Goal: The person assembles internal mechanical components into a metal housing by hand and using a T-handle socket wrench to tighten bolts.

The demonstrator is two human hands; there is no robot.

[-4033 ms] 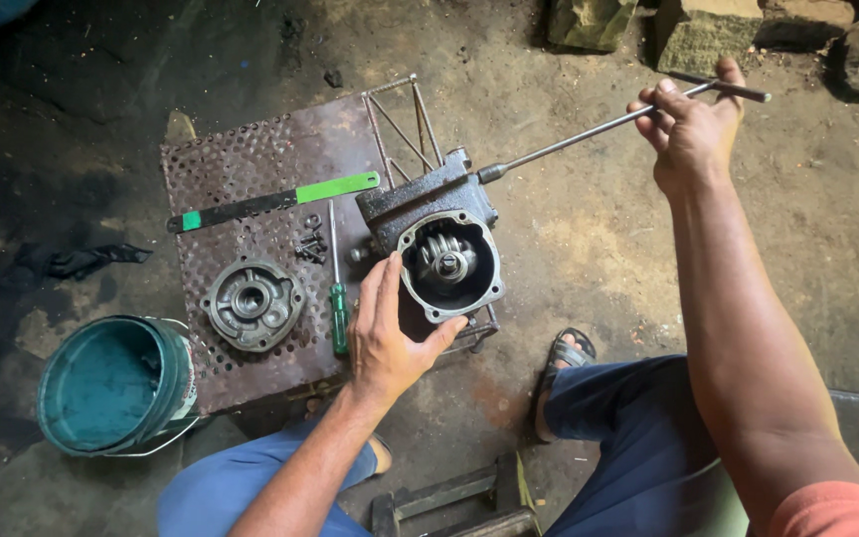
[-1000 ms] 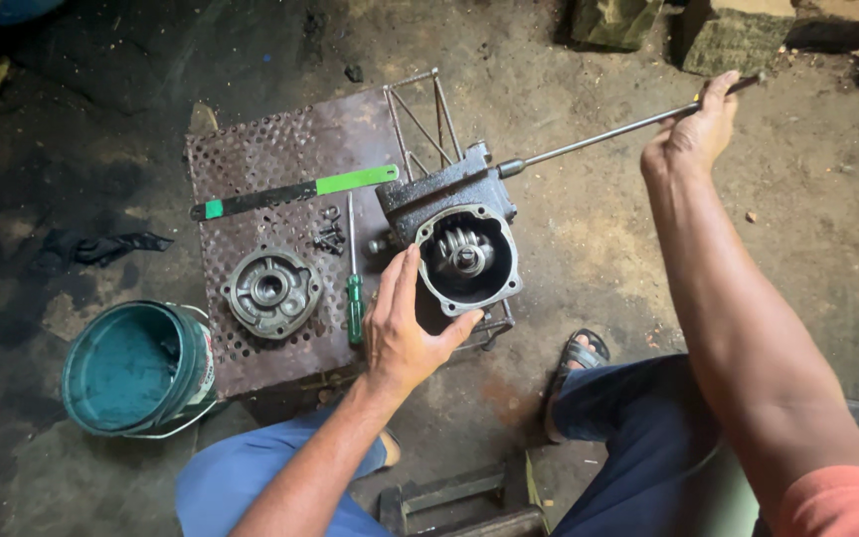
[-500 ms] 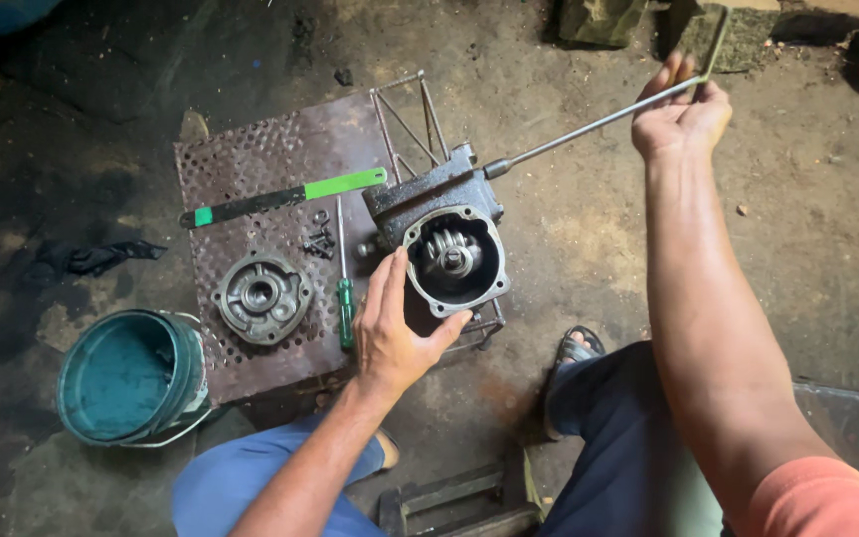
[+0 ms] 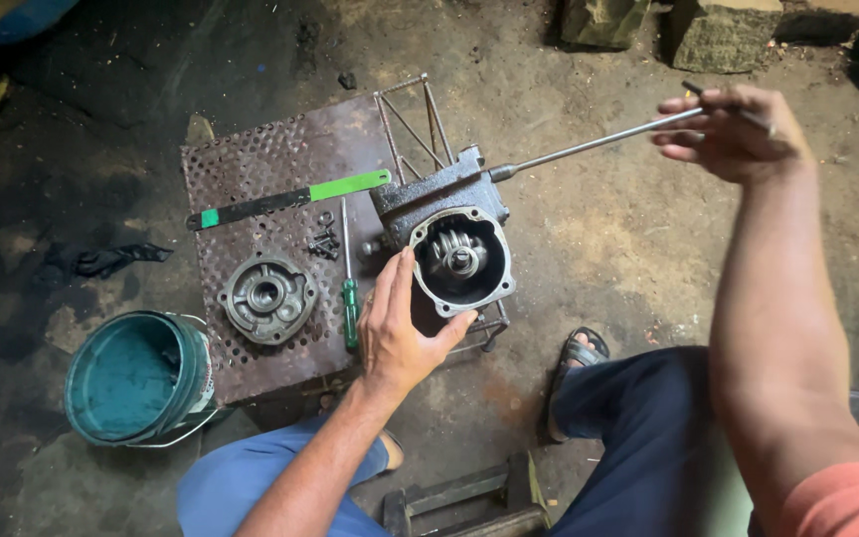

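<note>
A dark metal gear housing (image 4: 449,214) with a round open face showing gears inside rests on a perforated rusty metal plate (image 4: 251,169). My left hand (image 4: 398,323) braces the housing's lower left edge, thumb under its rim. A long steel rod (image 4: 589,145) runs from the housing's top right corner up to my right hand (image 4: 728,129), which holds the rod's far end with loosely spread fingers. A round metal cover (image 4: 266,295) lies on the plate to the left.
A green-handled screwdriver (image 4: 350,298), a black and green flat tool (image 4: 285,199) and several small bolts (image 4: 323,242) lie on the plate. A teal bucket (image 4: 131,376) stands at lower left. Stones (image 4: 718,35) line the top; dirt floor around. My sandalled foot (image 4: 574,353) is below the housing.
My right hand has kept turning the rod's far end, its fingers now looser and more spread. My left hand stays against the housing.
</note>
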